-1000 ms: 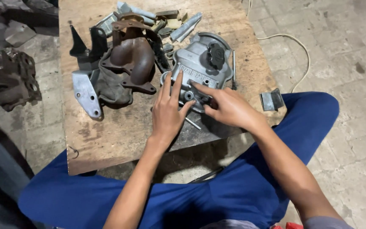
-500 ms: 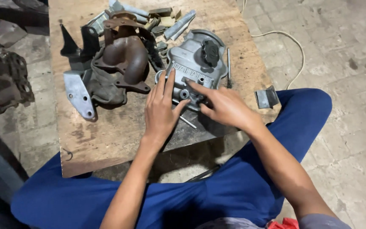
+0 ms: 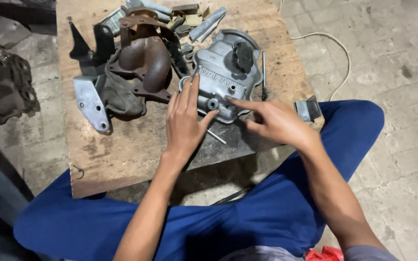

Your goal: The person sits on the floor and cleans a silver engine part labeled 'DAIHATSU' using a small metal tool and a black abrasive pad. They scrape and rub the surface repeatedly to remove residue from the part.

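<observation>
Dull grey cast-metal engine cover [image 3: 221, 77] with matt black plastic cap [image 3: 242, 56], rust-brown rough iron manifold [image 3: 143, 60], on scuffed, stained bare wooden board [image 3: 112, 154].

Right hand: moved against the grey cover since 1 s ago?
Yes: the right hand slid rightward off the grey cover's near end; only its index fingertip reaches it now.

Valve cover [image 3: 224, 72] lies right of manifold [image 3: 143, 63] on board [image 3: 117, 150].
</observation>
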